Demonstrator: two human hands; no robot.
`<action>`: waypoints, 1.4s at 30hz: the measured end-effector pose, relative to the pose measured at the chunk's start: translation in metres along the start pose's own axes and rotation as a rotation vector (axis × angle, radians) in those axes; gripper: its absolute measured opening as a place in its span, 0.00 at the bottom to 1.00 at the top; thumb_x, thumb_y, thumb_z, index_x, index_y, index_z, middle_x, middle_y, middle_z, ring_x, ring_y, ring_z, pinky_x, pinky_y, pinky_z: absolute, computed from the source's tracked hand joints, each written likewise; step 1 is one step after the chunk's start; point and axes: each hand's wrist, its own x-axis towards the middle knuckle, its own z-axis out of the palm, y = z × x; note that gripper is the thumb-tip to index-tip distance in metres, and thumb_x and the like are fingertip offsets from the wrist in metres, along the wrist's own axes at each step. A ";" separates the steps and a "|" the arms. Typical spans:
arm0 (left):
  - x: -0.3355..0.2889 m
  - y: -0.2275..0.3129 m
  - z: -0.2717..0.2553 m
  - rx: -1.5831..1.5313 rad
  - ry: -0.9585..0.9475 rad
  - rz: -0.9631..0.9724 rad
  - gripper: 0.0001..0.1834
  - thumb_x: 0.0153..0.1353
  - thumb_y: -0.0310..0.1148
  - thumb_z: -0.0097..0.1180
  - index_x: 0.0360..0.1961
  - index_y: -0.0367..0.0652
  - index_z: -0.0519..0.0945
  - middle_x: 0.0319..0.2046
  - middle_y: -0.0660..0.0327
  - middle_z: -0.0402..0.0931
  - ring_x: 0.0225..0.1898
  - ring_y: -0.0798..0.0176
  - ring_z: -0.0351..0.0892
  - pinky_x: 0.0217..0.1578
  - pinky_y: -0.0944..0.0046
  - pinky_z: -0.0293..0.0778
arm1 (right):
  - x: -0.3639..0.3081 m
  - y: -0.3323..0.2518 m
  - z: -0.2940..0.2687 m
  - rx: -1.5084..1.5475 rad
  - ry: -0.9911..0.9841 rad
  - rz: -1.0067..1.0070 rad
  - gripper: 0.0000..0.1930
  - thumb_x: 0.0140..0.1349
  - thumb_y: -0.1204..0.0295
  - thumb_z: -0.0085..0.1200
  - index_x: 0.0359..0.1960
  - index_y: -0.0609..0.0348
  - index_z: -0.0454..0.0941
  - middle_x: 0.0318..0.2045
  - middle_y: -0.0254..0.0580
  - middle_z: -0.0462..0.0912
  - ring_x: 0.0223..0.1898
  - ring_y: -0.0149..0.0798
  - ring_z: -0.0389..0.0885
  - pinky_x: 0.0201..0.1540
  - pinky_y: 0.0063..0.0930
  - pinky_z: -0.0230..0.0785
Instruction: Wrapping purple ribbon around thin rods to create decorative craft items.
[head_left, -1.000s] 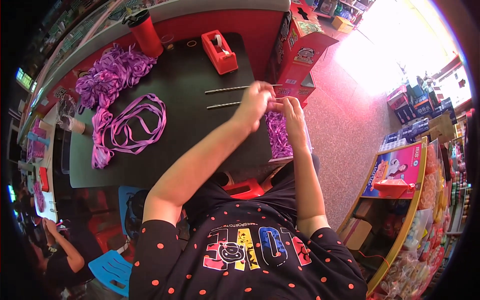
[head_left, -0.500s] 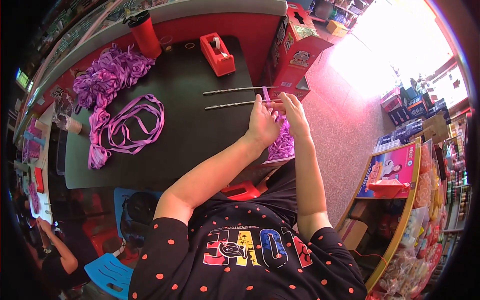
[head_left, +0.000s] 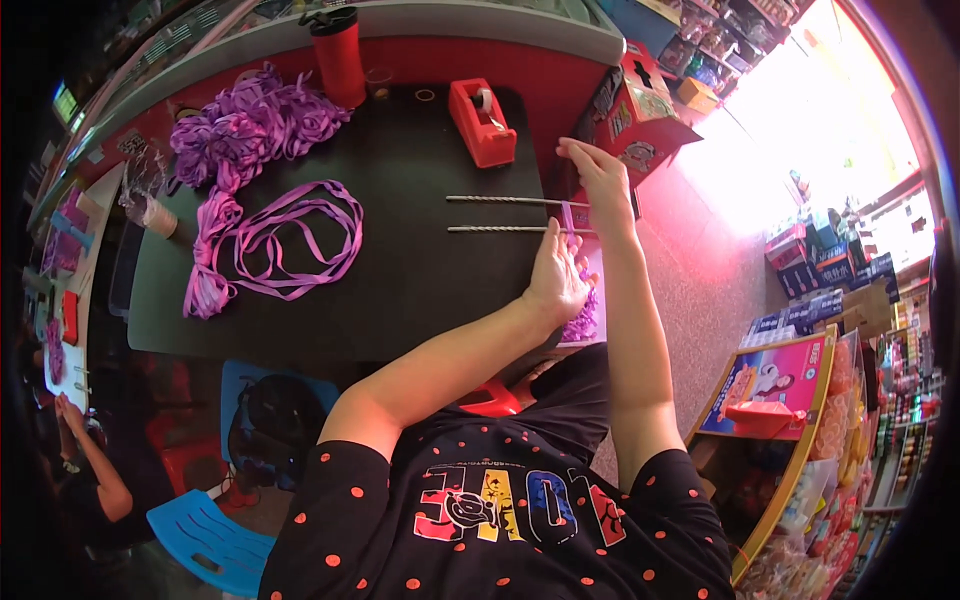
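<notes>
Two thin twisted metal rods (head_left: 490,229) reach across the right edge of the dark table. A purple ribbon (head_left: 567,216) spans them near their right ends. Just below it is my left hand (head_left: 556,282), thumb upward and fingers partly bent, seemingly closed on the ribbon's lower part. Above the upper rod my right hand (head_left: 603,185) is raised, its fingertips drawn together and pointing to the upper left; whatever they may hold does not show. Under my left hand, a light-coloured box (head_left: 598,318) contains more purple ribbon pieces, partly hidden by the hand.
On the table (head_left: 400,300) lie a heap of purple ribbons (head_left: 255,130) and a looped bundle (head_left: 212,255). A red tape dispenser (head_left: 484,125), a red tumbler (head_left: 339,62) and a spool (head_left: 158,217) stand there too. A red carton (head_left: 640,115) is beyond the right edge.
My right hand has lifted away from the ribbon, up past the upper rod. My left hand stays beside the ribbon. The whole view has shifted slightly.
</notes>
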 end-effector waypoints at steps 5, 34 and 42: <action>0.002 -0.006 -0.004 -0.027 -0.044 -0.013 0.37 0.65 0.63 0.31 0.66 0.48 0.54 0.67 0.60 0.50 0.68 0.56 0.47 0.66 0.48 0.41 | 0.062 0.014 0.048 0.133 -0.106 0.245 0.13 0.58 0.67 0.58 0.36 0.67 0.83 0.28 0.40 0.83 0.31 0.30 0.78 0.35 0.22 0.69; 0.002 -0.001 -0.001 -0.049 -0.137 -0.015 0.37 0.65 0.61 0.38 0.67 0.49 0.52 0.66 0.60 0.52 0.67 0.57 0.51 0.65 0.51 0.48 | 0.052 0.029 0.042 0.293 -0.288 0.644 0.11 0.53 0.65 0.66 0.32 0.58 0.81 0.20 0.24 0.71 0.19 0.18 0.59 0.20 0.15 0.50; 0.004 0.004 0.002 -0.180 -0.312 0.014 0.27 0.70 0.53 0.34 0.59 0.45 0.63 0.52 0.59 0.71 0.50 0.61 0.73 0.51 0.58 0.70 | 0.047 0.049 0.057 0.140 -0.220 0.403 0.11 0.52 0.67 0.63 0.30 0.63 0.81 0.21 0.34 0.79 0.20 0.26 0.70 0.22 0.21 0.60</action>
